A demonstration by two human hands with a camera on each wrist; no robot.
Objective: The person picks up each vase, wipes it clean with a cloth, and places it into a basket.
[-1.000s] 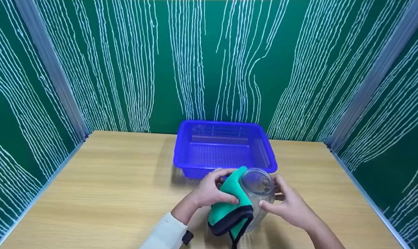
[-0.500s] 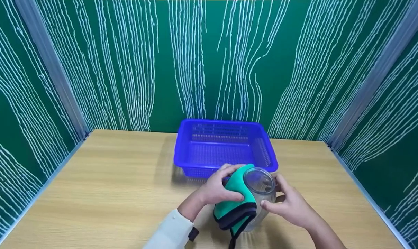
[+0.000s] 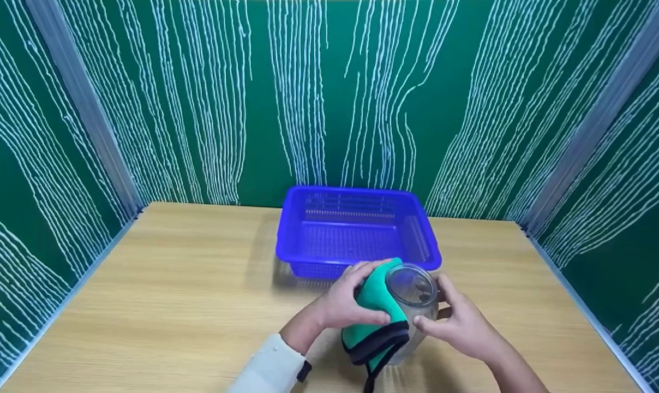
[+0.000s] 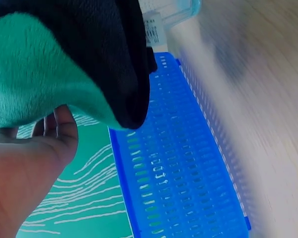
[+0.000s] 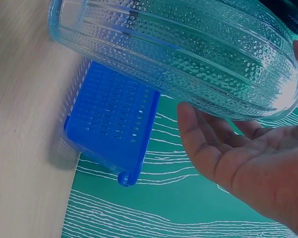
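Observation:
A soft green cloth piece with a black band and a thin black strap (image 3: 381, 297) is held in my left hand (image 3: 346, 303), the thumb on its near face and the fingers over its far top. The cloth lies against the side of a clear glass jar (image 3: 417, 314). On the jar's other side, my right hand (image 3: 460, 325) grips it between thumb and fingers. Its round mouth faces up and no lid shows on it. In the right wrist view the dimpled, ribbed glass jar (image 5: 188, 54) spans the top, fingers curved along it. A barcode label (image 4: 153, 30) shows beyond the cloth's black edge.
Just beyond the hands stands a blue perforated plastic basket (image 3: 286, 229) on the wooden table (image 3: 187, 284). Green panels with wavy white lines (image 3: 351, 93) close off the back and sides, with metal posts (image 3: 89, 103) at the corners.
My left hand and the green cloth have shifted slightly right, closer against the jar. The right hand keeps its grip on the glass, almost still.

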